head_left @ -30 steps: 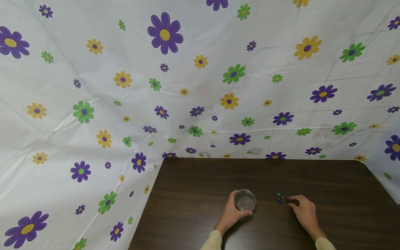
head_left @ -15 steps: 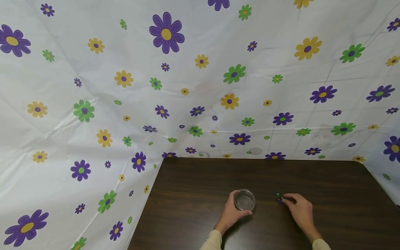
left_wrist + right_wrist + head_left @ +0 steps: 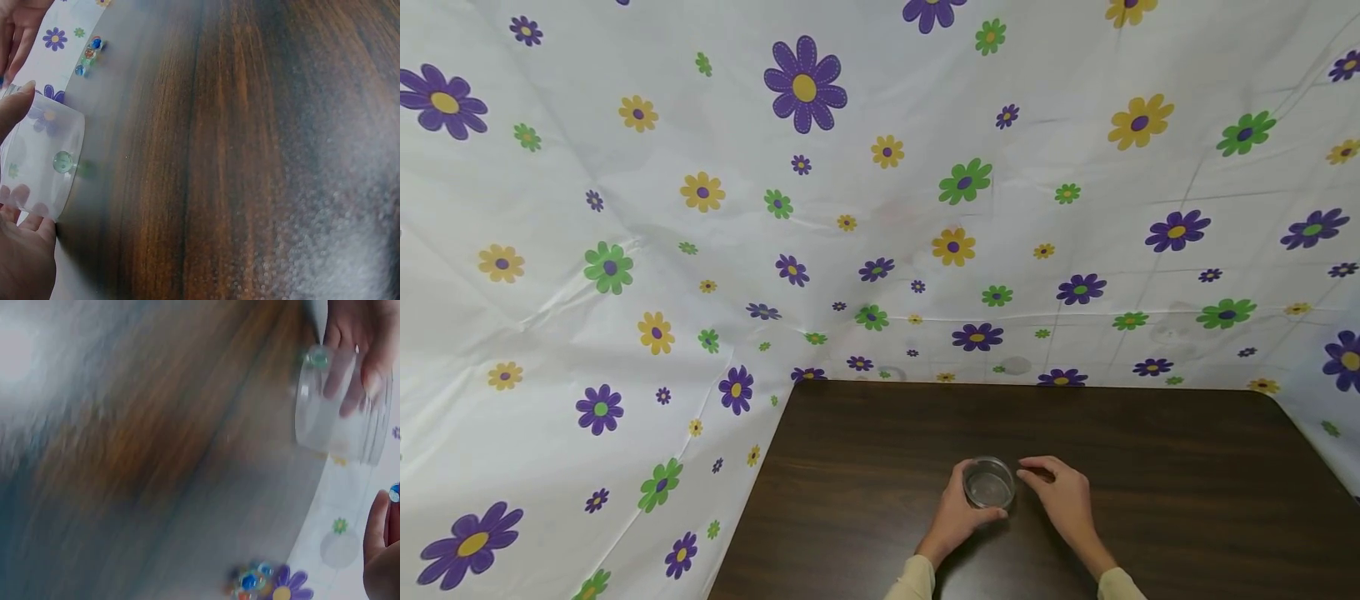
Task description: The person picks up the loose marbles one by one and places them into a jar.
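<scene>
My left hand (image 3: 955, 518) grips a clear plastic jar (image 3: 989, 483), fingers on one side and thumb on the other. At the jar's bottom sits one green marble (image 3: 63, 162). Just right of the rim, my right hand (image 3: 1066, 502) pinches a blue-and-white marble (image 3: 394, 492) between thumb and fingertips. A small cluster of glass marbles (image 3: 89, 56), blue, orange and clear, lies on the table; the right hand hides it in the head view. The same marbles (image 3: 250, 581) show at the bottom of the right wrist view.
The dark wood-grain table (image 3: 865, 433) runs back to a white flowered sheet (image 3: 880, 192), which hangs behind it and along its left side. The table's back edge lies a short way beyond the jar.
My right hand has come from the marble cluster leftward to the jar's rim, picking up a marble on the way. My left hand and the jar have stayed in place.
</scene>
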{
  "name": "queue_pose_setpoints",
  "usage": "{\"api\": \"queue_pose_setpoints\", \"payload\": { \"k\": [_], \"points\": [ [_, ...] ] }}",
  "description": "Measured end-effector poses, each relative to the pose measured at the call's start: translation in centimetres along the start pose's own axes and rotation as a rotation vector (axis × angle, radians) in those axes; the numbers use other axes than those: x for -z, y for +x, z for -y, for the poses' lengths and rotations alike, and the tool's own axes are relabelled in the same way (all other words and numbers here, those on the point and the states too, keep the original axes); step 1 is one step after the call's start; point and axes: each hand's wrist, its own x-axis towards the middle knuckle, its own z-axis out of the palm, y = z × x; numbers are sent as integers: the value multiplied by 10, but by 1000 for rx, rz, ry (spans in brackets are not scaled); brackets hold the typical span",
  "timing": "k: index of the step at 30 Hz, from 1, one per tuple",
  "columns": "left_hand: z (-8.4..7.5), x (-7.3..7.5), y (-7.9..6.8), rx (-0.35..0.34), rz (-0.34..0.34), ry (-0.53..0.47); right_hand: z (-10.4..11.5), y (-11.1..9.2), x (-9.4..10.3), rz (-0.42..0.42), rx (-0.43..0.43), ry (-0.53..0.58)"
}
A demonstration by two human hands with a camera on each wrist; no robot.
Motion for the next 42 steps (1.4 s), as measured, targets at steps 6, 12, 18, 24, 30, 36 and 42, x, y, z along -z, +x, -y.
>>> {"api": "queue_pose_setpoints", "payload": {
  "k": [6, 12, 18, 24, 30, 36, 42],
  "points": [
    [0, -1, -1, 7, 3, -10, 0, -7, -15, 35, 21, 48],
    [1, 1, -1, 7, 4, -13, 0, -8, -21, 19, 33, 62],
    [2, 0, 0, 6, 3, -8, 1, -8, -21, 12, 31, 61],
    [1, 0, 0, 3, -2, -9, 2, -7, -18, -14, 38, 45],
    [1, -1, -1, 3, -3, -13, 4, -8, -14, -8, 29, 47],
    [1, -3, 0, 4, -12, -6, -5, -5, -1, -15, -12, 30],
    [0, -1, 0, -1, -11, -14, -33, 2, 35, -50, -72, -128]
  ]
}}
